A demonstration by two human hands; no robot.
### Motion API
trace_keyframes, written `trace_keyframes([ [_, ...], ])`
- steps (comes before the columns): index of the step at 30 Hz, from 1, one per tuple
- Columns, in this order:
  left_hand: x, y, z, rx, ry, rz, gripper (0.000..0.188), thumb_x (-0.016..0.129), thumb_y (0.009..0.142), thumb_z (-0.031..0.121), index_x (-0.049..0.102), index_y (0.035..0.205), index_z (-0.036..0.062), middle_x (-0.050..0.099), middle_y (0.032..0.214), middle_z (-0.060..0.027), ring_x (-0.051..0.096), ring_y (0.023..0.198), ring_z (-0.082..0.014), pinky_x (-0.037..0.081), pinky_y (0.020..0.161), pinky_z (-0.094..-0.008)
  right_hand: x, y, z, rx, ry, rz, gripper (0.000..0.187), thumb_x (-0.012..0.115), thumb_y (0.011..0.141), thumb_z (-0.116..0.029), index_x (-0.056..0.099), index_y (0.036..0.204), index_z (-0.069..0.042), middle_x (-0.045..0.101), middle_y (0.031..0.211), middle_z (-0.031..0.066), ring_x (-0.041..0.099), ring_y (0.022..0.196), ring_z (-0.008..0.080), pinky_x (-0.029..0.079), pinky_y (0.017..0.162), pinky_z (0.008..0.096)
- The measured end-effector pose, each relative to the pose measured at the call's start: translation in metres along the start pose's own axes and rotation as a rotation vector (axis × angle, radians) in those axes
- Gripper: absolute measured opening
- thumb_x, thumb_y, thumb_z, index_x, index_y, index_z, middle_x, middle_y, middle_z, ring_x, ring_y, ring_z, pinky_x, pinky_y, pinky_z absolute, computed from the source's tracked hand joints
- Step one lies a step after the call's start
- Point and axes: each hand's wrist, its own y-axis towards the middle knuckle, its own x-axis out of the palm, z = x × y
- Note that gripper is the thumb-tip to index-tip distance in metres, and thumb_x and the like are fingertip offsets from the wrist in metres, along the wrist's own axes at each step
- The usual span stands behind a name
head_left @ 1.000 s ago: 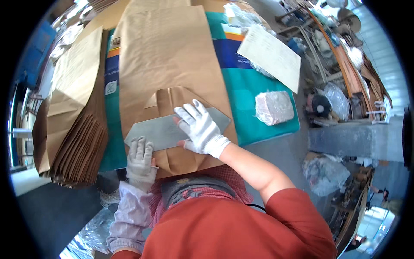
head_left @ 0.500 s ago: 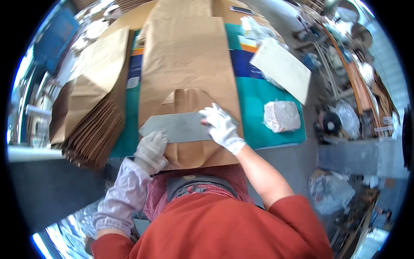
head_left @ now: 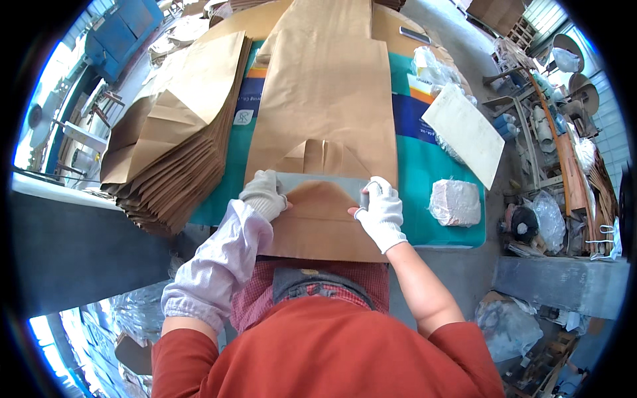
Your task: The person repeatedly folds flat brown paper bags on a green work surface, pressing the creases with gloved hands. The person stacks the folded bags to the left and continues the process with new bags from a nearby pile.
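A large brown paper bag (head_left: pixel 325 99) lies lengthwise in front of me, its bottom end towards my body. Across that end rests a flat grey plate (head_left: pixel 302 179), partly covered by a paper flap (head_left: pixel 325 229) that rises over its middle to a blunt peak. At the plate's left end my left hand (head_left: pixel 264 196), in a white glove and lilac sleeve cover, is closed with its thumb on the paper. My right hand (head_left: pixel 381 211), in a white glove with bare fingertips, pinches the plate's right end. The paper folds under the fingers are partly hidden.
To the left stands a fanned stack of brown paper bags (head_left: pixel 179 152). A teal printed sheet (head_left: pixel 415 169) covers the table. On the right lie a pale board (head_left: pixel 464 132), a plastic-wrapped block (head_left: pixel 455 203) and clear plastic (head_left: pixel 431 65). A phone-like dark object (head_left: pixel 415 34) lies farther back.
The near flap has come up over the plate's middle. My right hand has shifted from the plate's top to its right end, and my left hand sits higher on the left end.
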Motion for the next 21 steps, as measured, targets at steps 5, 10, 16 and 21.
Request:
trace_keyframes([
  [5,-0.032,0.034,0.026,0.025,0.172,-0.047,0.1,0.097,0.064,0.036,0.047,0.148,0.0155,0.053,0.148,-0.0155,0.053,0.136,-0.0342,0.048,0.108,-0.0446,-0.028,0.05,-0.025,0.074,-0.223,-0.201,0.081,0.092,0.064,-0.052,0.062,0.123,-0.005,0.06,0.131,0.0115,0.063,0.114,0.0298,0.054,0.097,0.0398],
  [10,-0.031,0.049,0.026,0.178,0.271,-0.039,0.065,0.093,0.069,0.041,0.072,0.124,0.013,0.071,0.126,-0.0121,0.064,0.124,-0.034,0.051,0.105,-0.0417,-0.024,0.08,-0.027,-0.07,-0.236,-0.246,0.051,0.088,0.07,-0.043,0.072,0.105,-0.01,0.07,0.106,0.0119,0.068,0.097,0.0324,0.057,0.084,0.0418],
  [16,0.048,0.015,-0.039,0.908,0.153,0.394,0.074,0.085,0.069,0.034,0.063,0.135,0.0092,0.06,0.141,-0.0164,0.047,0.141,-0.0393,0.028,0.124,-0.0547,0.031,0.009,0.021,-0.538,-0.146,0.001,0.057,0.076,0.079,-0.026,0.064,0.13,-0.001,0.055,0.15,0.0173,0.047,0.142,0.0359,0.031,0.124,0.0521],
  [21,0.03,0.0,0.001,0.957,0.18,0.186,0.09,0.087,0.067,0.036,0.052,0.145,0.0061,0.048,0.154,-0.0178,0.038,0.148,-0.0394,0.023,0.127,-0.0525,0.01,0.016,-0.012,-0.589,-0.039,-0.202,0.08,0.077,0.081,-0.045,0.055,0.141,0.004,0.045,0.158,0.0201,0.037,0.15,0.0372,0.02,0.128,0.0507],
])
